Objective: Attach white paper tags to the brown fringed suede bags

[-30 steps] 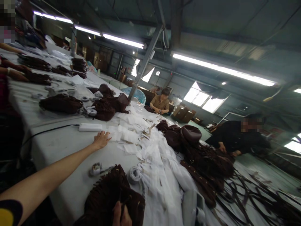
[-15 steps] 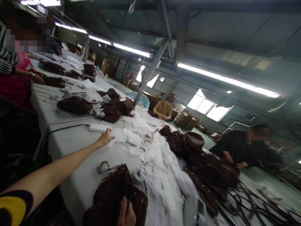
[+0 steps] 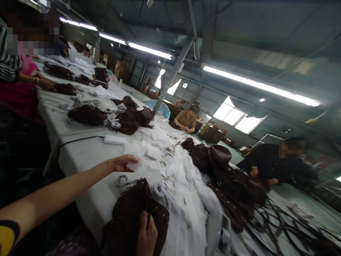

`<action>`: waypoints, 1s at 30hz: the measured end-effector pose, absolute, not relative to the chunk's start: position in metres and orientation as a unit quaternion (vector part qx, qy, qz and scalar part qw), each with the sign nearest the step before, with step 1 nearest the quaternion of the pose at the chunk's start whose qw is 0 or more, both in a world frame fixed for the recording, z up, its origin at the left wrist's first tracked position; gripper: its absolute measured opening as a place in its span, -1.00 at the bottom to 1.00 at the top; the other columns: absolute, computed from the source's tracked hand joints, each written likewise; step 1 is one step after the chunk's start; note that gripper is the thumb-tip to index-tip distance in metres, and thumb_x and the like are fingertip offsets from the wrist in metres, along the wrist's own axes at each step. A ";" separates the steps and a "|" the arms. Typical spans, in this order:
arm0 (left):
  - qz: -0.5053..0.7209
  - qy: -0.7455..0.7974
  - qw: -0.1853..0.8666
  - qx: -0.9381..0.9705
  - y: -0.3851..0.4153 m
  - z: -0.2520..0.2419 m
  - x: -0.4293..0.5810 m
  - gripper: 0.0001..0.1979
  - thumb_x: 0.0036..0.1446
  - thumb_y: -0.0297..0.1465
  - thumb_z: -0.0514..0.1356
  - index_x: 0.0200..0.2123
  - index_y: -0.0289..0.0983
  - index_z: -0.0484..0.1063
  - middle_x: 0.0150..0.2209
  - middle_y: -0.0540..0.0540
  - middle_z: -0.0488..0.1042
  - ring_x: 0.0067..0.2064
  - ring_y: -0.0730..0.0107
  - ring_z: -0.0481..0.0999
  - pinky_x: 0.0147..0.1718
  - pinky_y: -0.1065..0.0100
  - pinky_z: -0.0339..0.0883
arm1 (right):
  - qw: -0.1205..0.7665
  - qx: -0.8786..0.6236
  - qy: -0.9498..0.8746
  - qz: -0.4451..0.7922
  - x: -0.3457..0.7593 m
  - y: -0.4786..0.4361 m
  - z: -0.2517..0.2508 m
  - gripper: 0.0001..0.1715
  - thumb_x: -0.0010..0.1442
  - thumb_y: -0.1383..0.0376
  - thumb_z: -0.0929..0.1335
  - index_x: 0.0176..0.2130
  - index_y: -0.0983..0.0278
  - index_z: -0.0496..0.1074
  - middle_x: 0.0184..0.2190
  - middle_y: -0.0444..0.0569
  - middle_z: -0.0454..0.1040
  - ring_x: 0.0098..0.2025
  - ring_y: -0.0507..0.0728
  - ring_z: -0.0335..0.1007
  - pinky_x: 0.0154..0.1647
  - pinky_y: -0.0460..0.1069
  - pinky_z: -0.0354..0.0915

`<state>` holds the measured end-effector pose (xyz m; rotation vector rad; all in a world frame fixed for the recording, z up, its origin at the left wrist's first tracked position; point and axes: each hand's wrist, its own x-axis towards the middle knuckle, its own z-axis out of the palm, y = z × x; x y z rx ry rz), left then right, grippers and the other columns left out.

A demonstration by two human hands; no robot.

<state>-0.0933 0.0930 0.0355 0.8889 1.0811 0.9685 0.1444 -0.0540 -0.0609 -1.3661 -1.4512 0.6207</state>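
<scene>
White sheet (image 3: pixel 133 164) is already up, pinched in left hand (image 3: pixel 122 163), apart from fringed brown bag (image 3: pixel 127 212) gripped by curled right hand (image 3: pixel 147 233)

Near bag (image 3: pixel 128 213) on the table (image 3: pixel 85 153), paper strips (image 3: pixel 183 209) rightward, bag heap (image 3: pixel 226 181) beyond the strips.

Tube lights (image 3: pixel 261 85), a long worktable (image 3: pixel 80 151) and several workers (image 3: pixel 187 121) show a workshop.
</scene>
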 end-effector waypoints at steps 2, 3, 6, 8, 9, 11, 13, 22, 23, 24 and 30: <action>0.399 0.426 0.711 0.392 0.067 0.031 -0.077 -0.67 -0.10 -0.36 0.28 -0.19 -0.32 0.46 -0.27 -0.10 0.56 -0.32 0.33 0.55 -0.33 0.34 0.46 | 0.491 -0.568 -0.585 0.306 0.145 -0.056 -0.054 -0.53 0.22 -0.01 0.26 -0.46 0.29 0.45 -0.63 -0.14 0.41 -0.58 0.03 0.32 -0.54 -0.12 0.23; 0.382 0.400 0.736 0.390 0.054 0.027 -0.068 -0.63 -0.14 -0.36 0.30 -0.19 -0.35 0.48 -0.25 -0.14 0.56 -0.31 0.31 0.55 -0.30 0.32 0.46 | 0.484 -0.570 -0.572 0.337 0.145 -0.057 -0.051 -0.54 0.21 0.00 0.27 -0.44 0.31 0.46 -0.65 -0.15 0.40 -0.61 0.03 0.30 -0.58 -0.13 0.22; 0.328 0.271 0.837 0.345 0.020 0.007 -0.040 -0.58 -0.23 -0.38 0.34 -0.22 -0.38 0.51 -0.29 -0.16 0.57 -0.32 0.34 0.55 -0.26 0.37 0.42 | 0.493 -0.559 -0.533 0.400 0.149 -0.056 -0.045 -0.57 0.17 0.02 0.32 -0.38 0.34 0.49 -0.63 -0.13 0.44 -0.60 0.04 0.34 -0.59 -0.13 0.25; 0.296 0.220 0.870 0.327 0.007 -0.008 -0.023 -0.58 -0.27 -0.41 0.36 -0.23 -0.39 0.53 -0.29 -0.16 0.58 -0.31 0.34 0.55 -0.23 0.36 0.40 | 0.523 -0.535 -0.513 0.421 0.152 -0.054 -0.045 -0.60 0.09 0.05 0.37 -0.32 0.35 0.53 -0.49 -0.05 0.54 -0.46 0.10 0.45 -0.46 -0.11 0.34; 0.285 0.215 0.874 0.329 0.003 -0.015 -0.016 -0.59 -0.29 -0.43 0.37 -0.25 -0.39 0.54 -0.31 -0.14 0.58 -0.32 0.34 0.55 -0.24 0.36 0.41 | 0.540 -0.520 -0.497 0.437 0.153 -0.053 -0.046 -0.60 0.05 0.06 0.40 -0.29 0.35 0.54 -0.42 -0.01 0.57 -0.37 0.14 0.47 -0.39 -0.08 0.37; 0.276 0.234 0.865 0.348 0.000 -0.026 -0.007 -0.64 -0.31 -0.45 0.36 -0.31 -0.37 0.55 -0.35 -0.11 0.59 -0.37 0.36 0.54 -0.28 0.36 0.41 | 0.559 -0.494 -0.446 0.494 0.155 -0.051 -0.047 -0.57 -0.04 0.08 0.45 -0.27 0.35 0.55 -0.34 0.03 0.58 -0.30 0.18 0.48 -0.32 -0.03 0.39; 0.275 0.276 0.841 0.374 -0.001 -0.033 -0.001 -0.72 -0.32 -0.46 0.34 -0.39 -0.35 0.56 -0.42 -0.07 0.58 -0.44 0.38 0.52 -0.36 0.37 0.41 | 0.559 -0.493 -0.382 0.546 0.156 -0.049 -0.045 -0.52 -0.13 0.06 0.49 -0.30 0.36 0.54 -0.45 -0.01 0.56 -0.45 0.11 0.44 -0.46 -0.06 0.35; 0.314 0.356 0.786 0.397 -0.005 -0.038 0.009 -0.91 -0.36 -0.60 0.26 -0.62 -0.37 0.51 -0.65 0.01 0.46 -0.65 0.48 0.32 -0.66 0.46 0.14 | 0.444 -0.598 -0.380 0.548 0.171 -0.042 0.019 -0.41 -0.20 -0.13 0.47 -0.45 0.34 0.46 -0.79 -0.29 0.17 -0.77 -0.13 -0.11 -0.79 -0.18 -0.14; 0.327 0.355 0.782 0.394 -0.007 -0.037 0.010 -0.91 -0.34 -0.59 0.27 -0.61 -0.38 0.52 -0.65 0.01 0.45 -0.65 0.50 0.31 -0.66 0.47 0.13 | 0.438 -0.603 -0.387 0.543 0.169 -0.043 0.025 -0.40 -0.21 -0.15 0.47 -0.47 0.34 0.45 -0.78 -0.28 0.19 -0.77 -0.13 -0.10 -0.79 -0.18 -0.13; 0.340 0.351 0.781 0.388 -0.008 -0.036 0.011 -0.92 -0.31 -0.56 0.28 -0.59 -0.38 0.52 -0.64 0.01 0.45 -0.64 0.50 0.31 -0.65 0.47 0.13 | 0.434 -0.604 -0.393 0.541 0.165 -0.044 0.029 -0.39 -0.21 -0.16 0.46 -0.48 0.34 0.44 -0.76 -0.26 0.21 -0.76 -0.13 -0.09 -0.79 -0.18 -0.11; 0.383 0.316 0.807 0.321 -0.010 -0.032 0.014 -0.59 -0.10 -0.05 0.25 -0.52 -0.34 0.48 -0.58 -0.04 0.46 -0.57 0.42 0.40 -0.54 0.39 0.28 | 0.412 -0.631 -0.505 0.421 0.127 -0.059 0.013 -0.45 0.03 -0.14 0.29 -0.40 0.29 0.48 -0.71 -0.14 0.35 -0.74 0.01 0.15 -0.74 -0.09 0.08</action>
